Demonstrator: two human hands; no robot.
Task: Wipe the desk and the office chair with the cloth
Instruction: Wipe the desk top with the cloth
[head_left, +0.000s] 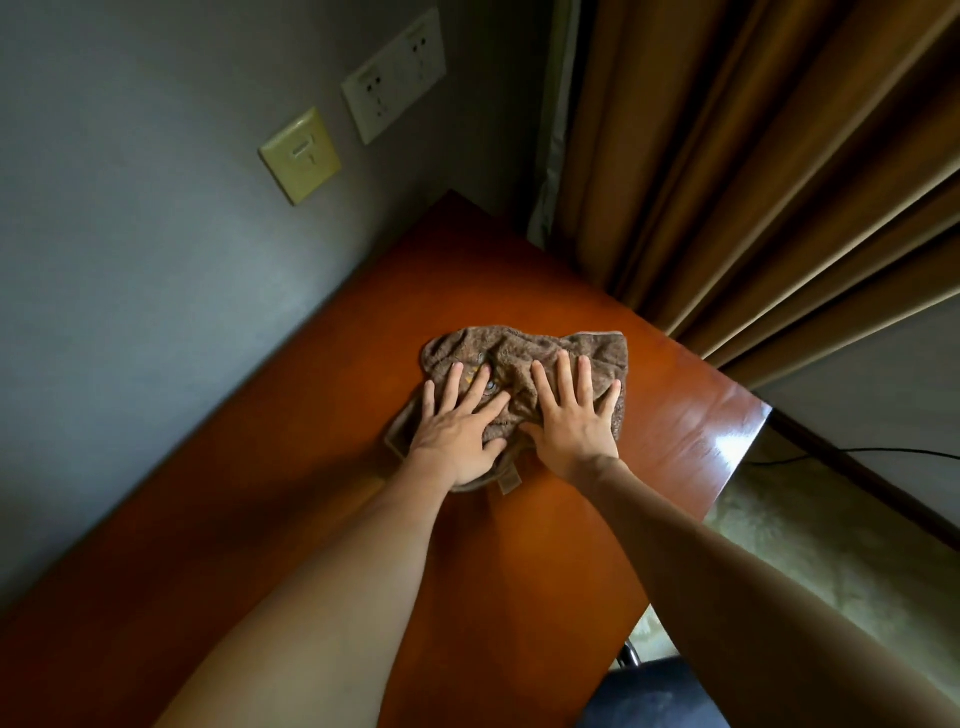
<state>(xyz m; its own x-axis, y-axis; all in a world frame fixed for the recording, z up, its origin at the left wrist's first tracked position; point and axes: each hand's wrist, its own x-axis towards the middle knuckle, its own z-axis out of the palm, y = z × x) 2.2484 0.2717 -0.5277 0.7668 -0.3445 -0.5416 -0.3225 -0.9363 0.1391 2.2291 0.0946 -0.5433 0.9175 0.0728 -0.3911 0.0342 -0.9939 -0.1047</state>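
A crumpled brown cloth (524, 353) lies on the glossy reddish-brown wooden desk (322, 395), near its far corner. Both my hands lie flat on the cloth with fingers straight and spread. My left hand (460, 426) presses its left half and my right hand (574, 418) presses its right half, the thumbs nearly meeting. A small tag of the cloth sticks out below my hands. A dark blue corner of the office chair (649, 696) shows at the bottom right, under my right forearm.
A grey wall (130, 260) runs along the desk's left side with a yellowed switch plate (300, 155) and white sockets (395, 75). Brown curtains (753, 156) hang behind the desk's far right edge. A black cable (852, 452) runs over the pale floor (810, 551).
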